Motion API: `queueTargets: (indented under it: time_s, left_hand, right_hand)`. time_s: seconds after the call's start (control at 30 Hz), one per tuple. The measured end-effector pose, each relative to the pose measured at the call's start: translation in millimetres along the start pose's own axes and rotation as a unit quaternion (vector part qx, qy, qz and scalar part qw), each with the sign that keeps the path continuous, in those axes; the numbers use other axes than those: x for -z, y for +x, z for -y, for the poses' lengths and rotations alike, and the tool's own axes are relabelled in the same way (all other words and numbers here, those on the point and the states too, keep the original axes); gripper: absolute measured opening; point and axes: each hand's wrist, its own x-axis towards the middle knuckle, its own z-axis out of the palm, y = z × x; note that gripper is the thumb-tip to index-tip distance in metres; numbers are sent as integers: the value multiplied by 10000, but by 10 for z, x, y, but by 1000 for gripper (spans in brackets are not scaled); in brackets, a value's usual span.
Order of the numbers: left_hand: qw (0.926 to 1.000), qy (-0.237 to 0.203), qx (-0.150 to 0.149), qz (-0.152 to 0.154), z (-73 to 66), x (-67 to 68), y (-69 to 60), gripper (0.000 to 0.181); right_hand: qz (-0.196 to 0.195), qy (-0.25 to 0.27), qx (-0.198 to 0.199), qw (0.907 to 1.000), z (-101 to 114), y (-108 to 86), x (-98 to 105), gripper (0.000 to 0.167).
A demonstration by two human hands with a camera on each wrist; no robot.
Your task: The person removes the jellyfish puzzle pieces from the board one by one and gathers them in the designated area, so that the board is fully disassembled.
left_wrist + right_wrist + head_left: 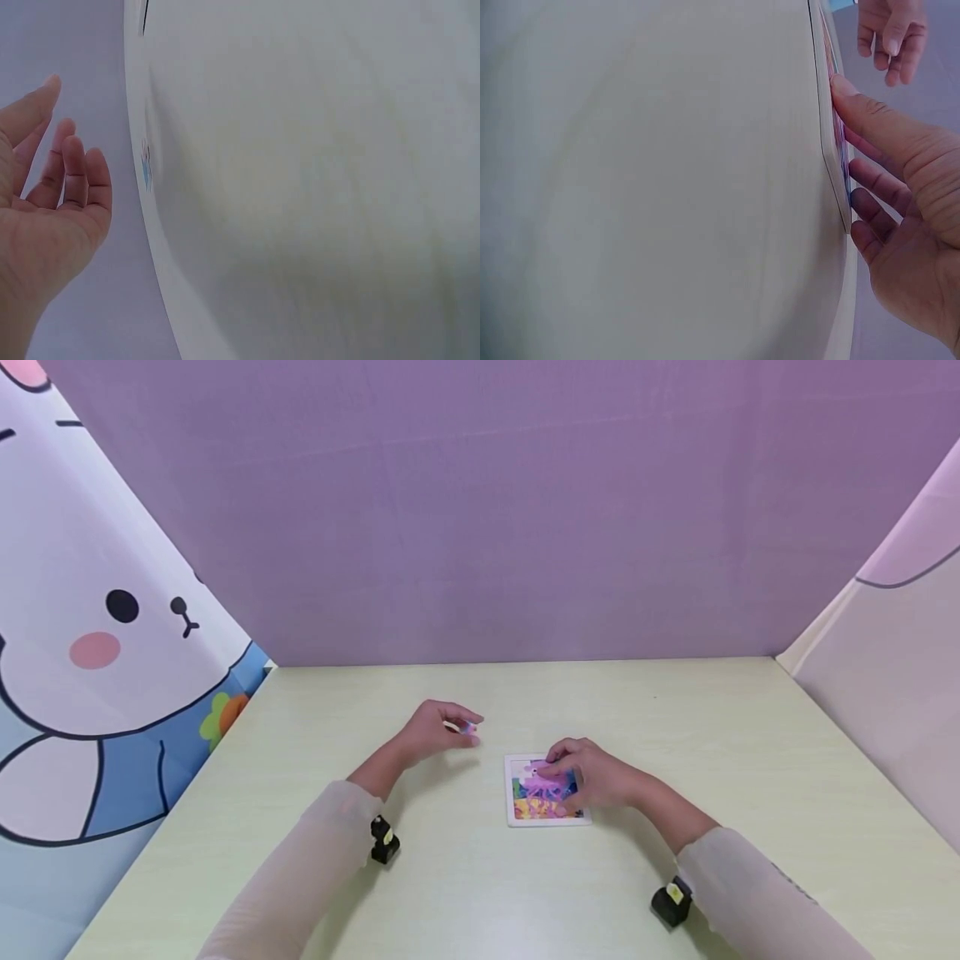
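Observation:
A square puzzle [510, 793] with a white frame and a pink, blue and yellow sea picture lies flat on the table. My right hand [598, 777] is over its right side; in the right wrist view the thumb and fingertips of that hand [911, 187] touch the picture side of the puzzle [838, 180]. To the left and farther back, my left hand [435, 728] hovers with thumb and fingers apart. A small coloured piece [468, 727] shows between its fingertips; in the left wrist view the piece [146, 165] appears on the table, apart from the left hand [56, 202].
The pale table [465, 893] reaches back to a purple backdrop [480, 527]. A panel with a cartoon animal [120, 693] stands along the left, and another pale panel [900, 652] along the right. Black wrist cameras [385, 841] are on both sleeves.

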Motion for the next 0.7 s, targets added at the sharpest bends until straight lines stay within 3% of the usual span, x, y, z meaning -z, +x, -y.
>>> queueTargets:
  time_s: [0.37, 0.7]
  left_hand:
    - [9977, 202, -325, 553, -61, -168, -88, 34]
    - [9941, 669, -226, 827, -142, -351, -173, 28]
  right_hand:
    - [24, -46, 24, 10000, 8, 4, 2, 58]
    - [49, -52, 72, 9999, 4, 15, 6, 57]
